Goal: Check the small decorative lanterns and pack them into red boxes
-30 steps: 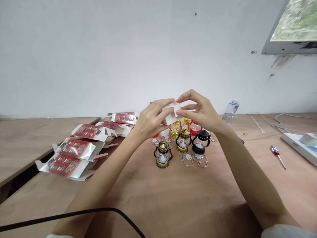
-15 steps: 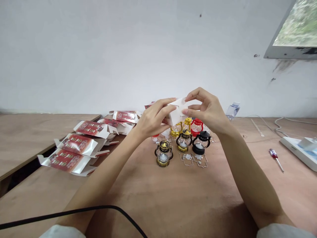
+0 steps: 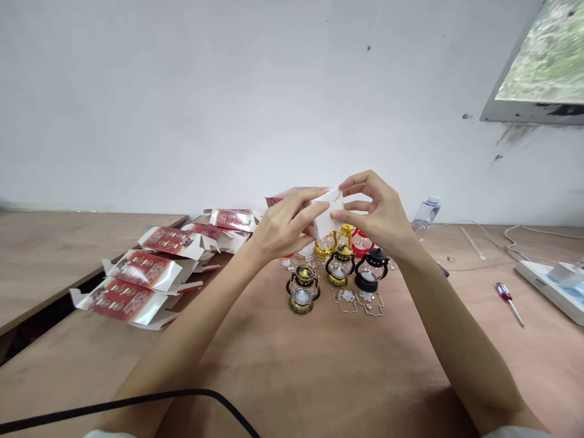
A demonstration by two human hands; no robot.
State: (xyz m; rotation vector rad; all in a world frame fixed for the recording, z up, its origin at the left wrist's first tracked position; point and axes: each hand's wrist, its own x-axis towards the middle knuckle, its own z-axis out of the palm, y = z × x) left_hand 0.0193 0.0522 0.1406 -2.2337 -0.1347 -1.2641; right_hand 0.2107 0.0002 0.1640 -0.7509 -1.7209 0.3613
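Between my two hands, above the table, is a small cardboard box [image 3: 325, 220] with its white end turned toward me. My left hand [image 3: 289, 222] grips the box's left side, fingers over the top. On the right edge, my right hand [image 3: 376, 204] pinches the white cardboard between thumb and fingertips. Just below stand several miniature lanterns: a bronze-coloured lantern [image 3: 303, 291] in front, a black-and-gold lantern [image 3: 339, 267], a black lantern [image 3: 370, 271], and a red lantern [image 3: 362, 243] partly behind my right hand. Bent wire handles [image 3: 347, 302] lie in front of them.
Several red printed cartons [image 3: 143, 267] lie flattened or part-open at the left, near a gap between tables. Another red box [image 3: 292, 196] is behind my left hand. To the right are a clear bottle [image 3: 426, 214], a screwdriver [image 3: 510, 303] and a power strip [image 3: 554, 289]. A black cable [image 3: 182, 393] crosses the foreground.
The white end flap has folded down, so the box's end looks flatter and closed. Both hands keep their hold. The whole view has tilted slightly upward.
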